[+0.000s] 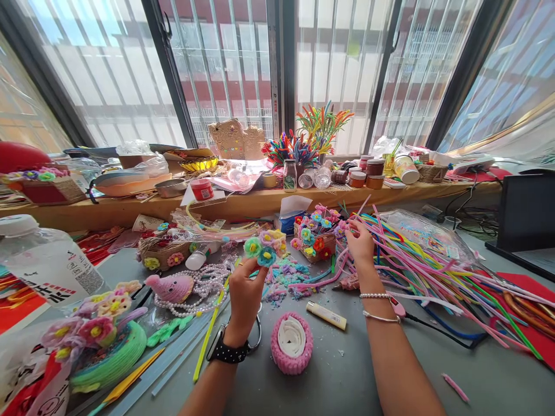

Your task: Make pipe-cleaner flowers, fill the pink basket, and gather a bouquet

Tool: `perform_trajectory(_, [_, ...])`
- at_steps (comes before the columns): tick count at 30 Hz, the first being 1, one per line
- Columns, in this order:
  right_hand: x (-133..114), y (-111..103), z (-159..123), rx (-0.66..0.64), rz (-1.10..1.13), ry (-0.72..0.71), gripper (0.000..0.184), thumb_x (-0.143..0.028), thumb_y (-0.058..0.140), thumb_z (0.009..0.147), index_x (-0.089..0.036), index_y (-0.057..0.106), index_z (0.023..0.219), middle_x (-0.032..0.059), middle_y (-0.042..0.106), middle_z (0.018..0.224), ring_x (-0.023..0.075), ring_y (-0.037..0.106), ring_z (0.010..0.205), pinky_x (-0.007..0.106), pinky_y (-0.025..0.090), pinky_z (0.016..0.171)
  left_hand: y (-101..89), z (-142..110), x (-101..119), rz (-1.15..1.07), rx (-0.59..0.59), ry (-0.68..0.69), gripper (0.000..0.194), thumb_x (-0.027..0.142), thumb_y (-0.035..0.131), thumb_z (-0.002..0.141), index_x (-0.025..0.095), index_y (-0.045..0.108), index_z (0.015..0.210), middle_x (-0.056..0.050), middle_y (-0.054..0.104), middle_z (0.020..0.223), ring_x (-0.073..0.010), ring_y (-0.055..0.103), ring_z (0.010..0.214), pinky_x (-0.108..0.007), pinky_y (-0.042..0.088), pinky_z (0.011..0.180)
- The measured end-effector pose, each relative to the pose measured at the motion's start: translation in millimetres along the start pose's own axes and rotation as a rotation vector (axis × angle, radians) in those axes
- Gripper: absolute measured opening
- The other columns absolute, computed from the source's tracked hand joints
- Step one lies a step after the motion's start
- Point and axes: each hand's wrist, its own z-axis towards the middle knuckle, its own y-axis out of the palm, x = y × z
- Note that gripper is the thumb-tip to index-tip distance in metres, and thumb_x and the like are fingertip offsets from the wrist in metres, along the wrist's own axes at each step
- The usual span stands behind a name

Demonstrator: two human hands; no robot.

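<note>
My left hand [245, 292] is closed on a small bunch of pipe-cleaner flowers [265, 249] in green, blue, yellow and pink, held up over the table. Farther off, my right hand [361, 245] has its fingers bent together at the right side of a basket [327, 253] full of small pipe-cleaner flowers. Pink fuzz shows at these fingertips, but what they grip is unclear. Between my forearms stands a round pink fuzzy pot [292, 363] with a coiled white filling. A glue stick [326, 315] lies behind it, with a glue gun [396, 306] beside my right wrist.
Long loose pipe cleaners [427, 263] spread across the right side. At left are a green flower-topped piece [117, 358], pearl strings [217, 283], a pink fuzzy figure [173, 287] and a large plastic bottle [47, 260]. Jars [375, 167] line the windowsill; a dark screen [526, 216] stands far right.
</note>
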Motion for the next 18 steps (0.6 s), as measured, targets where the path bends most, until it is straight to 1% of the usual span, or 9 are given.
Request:
perform_trajectory(2, [3, 4, 0, -0.030, 0.030, 0.012, 0.032, -0.022, 0.049, 0.059, -0.015, 0.062, 0.087, 0.0084, 0.063, 0.086, 0.0157, 0.055, 0.061, 0.033, 0.045, 0.063, 0.0, 0, 0, 0.002, -0.004, -0.002, 0.020, 0.033, 0.052, 0.071, 0.018, 0.062, 0.064, -0.001, 0.061, 0.060, -0.0130, 0.055, 0.057, -0.022, 0.039, 0.053])
perform_trajectory(6, [6, 8, 0, -0.067, 0.107, 0.044, 0.032, -0.023, 0.047, 0.061, -0.015, 0.061, 0.089, 0.0077, 0.063, 0.085, 0.0147, 0.057, 0.058, 0.027, 0.047, 0.050, 0.2, 0, 0, 0.015, -0.003, 0.006, 0.021, 0.034, 0.052, 0.071, 0.017, 0.062, 0.063, -0.001, 0.061, 0.060, -0.0131, 0.055, 0.056, -0.022, 0.039, 0.053])
perform_trajectory(9, [4, 6, 0, -0.071, 0.135, 0.045, 0.032, -0.024, 0.047, 0.063, -0.014, 0.060, 0.089, 0.0080, 0.063, 0.084, 0.0149, 0.058, 0.060, 0.026, 0.047, 0.049, 0.8, 0, 1, 0.005, -0.014, -0.011, 0.021, 0.034, 0.051, 0.072, 0.017, 0.062, 0.063, -0.002, 0.061, 0.062, -0.0136, 0.055, 0.058, -0.023, 0.040, 0.055])
perform_trajectory(11, [1, 3, 1, -0.055, 0.121, 0.033, 0.030, -0.025, 0.046, 0.064, -0.012, 0.060, 0.087, 0.0088, 0.063, 0.082, 0.0157, 0.058, 0.061, 0.028, 0.047, 0.052, 1.1, 0, 1, -0.007, -0.022, -0.019, 0.020, 0.034, 0.051, 0.072, 0.017, 0.062, 0.065, -0.002, 0.061, 0.063, -0.0136, 0.055, 0.059, -0.023, 0.040, 0.056])
perform_trajectory(14, [-11, -2, -2, 0.004, 0.076, -0.019, 0.027, -0.026, 0.047, 0.065, -0.012, 0.060, 0.085, 0.0095, 0.062, 0.084, 0.0173, 0.056, 0.068, 0.033, 0.045, 0.065, 0.7, 0, 1, -0.016, -0.013, -0.008, 0.019, 0.033, 0.052, 0.071, 0.018, 0.062, 0.064, -0.001, 0.060, 0.061, -0.0129, 0.054, 0.057, -0.022, 0.039, 0.054])
perform_trajectory(16, [-24, -3, -8, 0.029, 0.048, -0.092, 0.026, -0.028, 0.047, 0.068, -0.014, 0.059, 0.087, 0.0089, 0.060, 0.090, 0.0181, 0.054, 0.078, 0.034, 0.041, 0.075, -0.5, 0, 1, -0.016, -0.005, 0.001, 0.019, 0.032, 0.053, 0.070, 0.018, 0.062, 0.063, 0.000, 0.059, 0.058, -0.0121, 0.052, 0.055, -0.022, 0.038, 0.053])
perform_trajectory(17, [-32, -2, -12, 0.015, 0.039, -0.142, 0.025, -0.029, 0.046, 0.070, -0.016, 0.060, 0.087, 0.0076, 0.060, 0.089, 0.0181, 0.053, 0.080, 0.033, 0.040, 0.076, -1.3, 0, 2, -0.015, -0.003, 0.003, 0.019, 0.032, 0.052, 0.070, 0.018, 0.062, 0.063, 0.000, 0.059, 0.057, -0.0118, 0.051, 0.054, -0.021, 0.038, 0.052])
perform_trajectory(18, [-40, 0, -15, -0.030, -0.007, -0.247, 0.025, -0.031, 0.044, 0.073, -0.016, 0.060, 0.086, 0.0072, 0.061, 0.087, 0.0188, 0.052, 0.082, 0.033, 0.039, 0.076, -2.1, 0, 2, -0.014, -0.003, 0.004, 0.019, 0.032, 0.052, 0.071, 0.018, 0.062, 0.063, 0.001, 0.058, 0.057, -0.0117, 0.051, 0.053, -0.021, 0.038, 0.052])
